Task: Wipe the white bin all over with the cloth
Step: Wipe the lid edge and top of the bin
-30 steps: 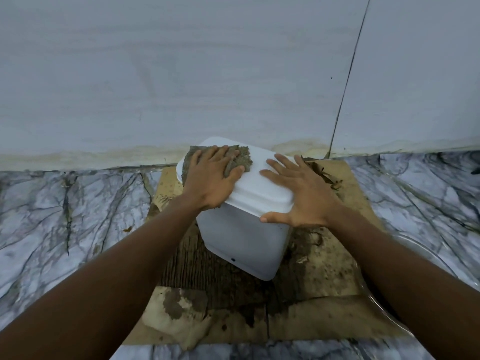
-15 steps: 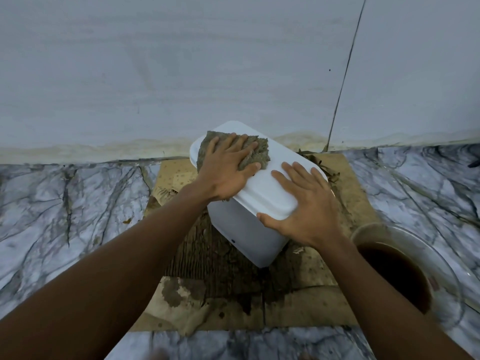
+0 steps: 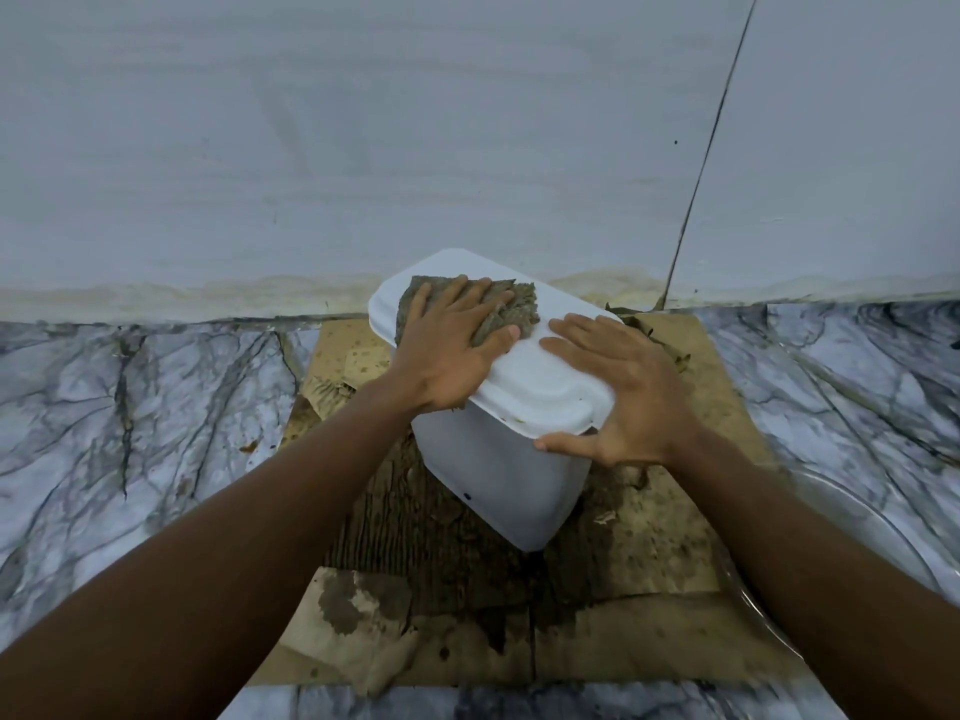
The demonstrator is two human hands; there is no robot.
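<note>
1. The white bin (image 3: 498, 480) stands tilted on soggy cardboard (image 3: 649, 543), under both hands.
2. The left hand (image 3: 452, 350) lies flat with fingers spread, pressing the cloth (image 3: 514, 311) onto the far end of the lid (image 3: 540, 387).
3. The right hand (image 3: 623, 387) rests spread on the lid's near end, with the thumb along its rim.
4. The wall (image 3: 363, 148) is just behind the bin, a glass bowl (image 3: 852, 517) sits near on the right, and marbled floor (image 3: 130, 407) lies to the left.
5. The bin is smooth white plastic; the cloth is grey-brown and dirty.
</note>
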